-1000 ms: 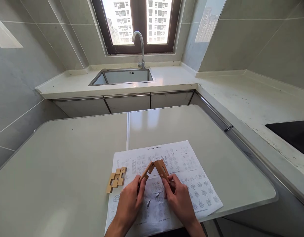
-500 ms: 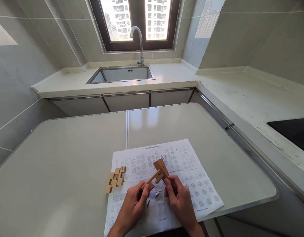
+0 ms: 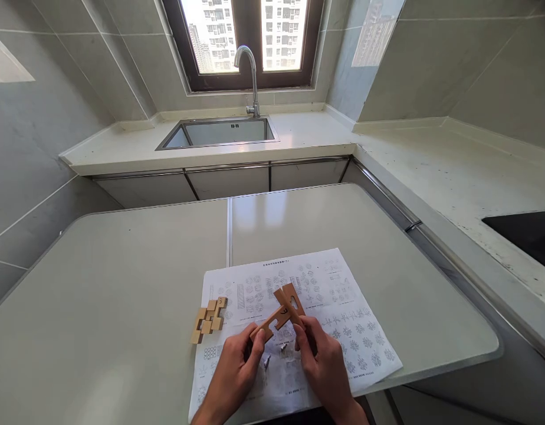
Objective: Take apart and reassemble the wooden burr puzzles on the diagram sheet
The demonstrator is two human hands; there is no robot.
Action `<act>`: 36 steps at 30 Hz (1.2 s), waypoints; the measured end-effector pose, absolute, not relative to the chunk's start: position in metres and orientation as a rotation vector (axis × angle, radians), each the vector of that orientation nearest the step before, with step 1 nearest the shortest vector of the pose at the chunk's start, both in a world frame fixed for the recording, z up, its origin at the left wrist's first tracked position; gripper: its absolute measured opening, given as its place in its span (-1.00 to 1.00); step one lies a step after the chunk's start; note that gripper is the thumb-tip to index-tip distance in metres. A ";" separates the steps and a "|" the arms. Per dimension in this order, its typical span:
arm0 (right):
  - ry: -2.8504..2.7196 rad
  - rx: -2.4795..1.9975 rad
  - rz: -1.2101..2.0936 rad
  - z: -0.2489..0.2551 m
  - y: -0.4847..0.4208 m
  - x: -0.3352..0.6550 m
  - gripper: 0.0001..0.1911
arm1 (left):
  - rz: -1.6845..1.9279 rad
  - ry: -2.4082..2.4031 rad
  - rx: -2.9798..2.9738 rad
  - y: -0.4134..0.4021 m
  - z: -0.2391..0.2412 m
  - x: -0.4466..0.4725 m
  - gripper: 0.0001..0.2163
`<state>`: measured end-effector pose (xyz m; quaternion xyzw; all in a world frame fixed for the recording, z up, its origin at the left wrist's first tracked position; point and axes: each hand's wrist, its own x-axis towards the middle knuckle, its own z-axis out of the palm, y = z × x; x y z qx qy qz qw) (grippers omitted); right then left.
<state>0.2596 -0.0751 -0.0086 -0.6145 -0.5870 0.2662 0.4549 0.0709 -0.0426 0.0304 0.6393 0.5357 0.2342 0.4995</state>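
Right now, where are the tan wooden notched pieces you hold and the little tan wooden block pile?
Tan wooden notched pieces (image 3: 285,311): head view, where they cross.
Tan wooden block pile (image 3: 207,321): head view, its middle.

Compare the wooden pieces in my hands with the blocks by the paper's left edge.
The two flat, notched light-brown wooden pieces are held up, one in the left hand, one in the right hand, crossed at their far ends; the cluster of small light-brown wooden blocks lies at the edge of the white paper sheet, untouched. The held pieces are long strips; the cluster is stepped. Both look the same wood.
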 end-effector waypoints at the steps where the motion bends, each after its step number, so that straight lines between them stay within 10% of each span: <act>1: -1.464 -1.515 0.636 -0.009 -0.076 0.259 -0.72 | 0.571 1.298 1.547 -0.043 0.031 0.071 -0.57; 36: -1.653 -1.297 0.557 0.004 -0.091 0.240 -0.80 | 0.656 1.193 1.462 -0.051 0.051 0.080 -0.60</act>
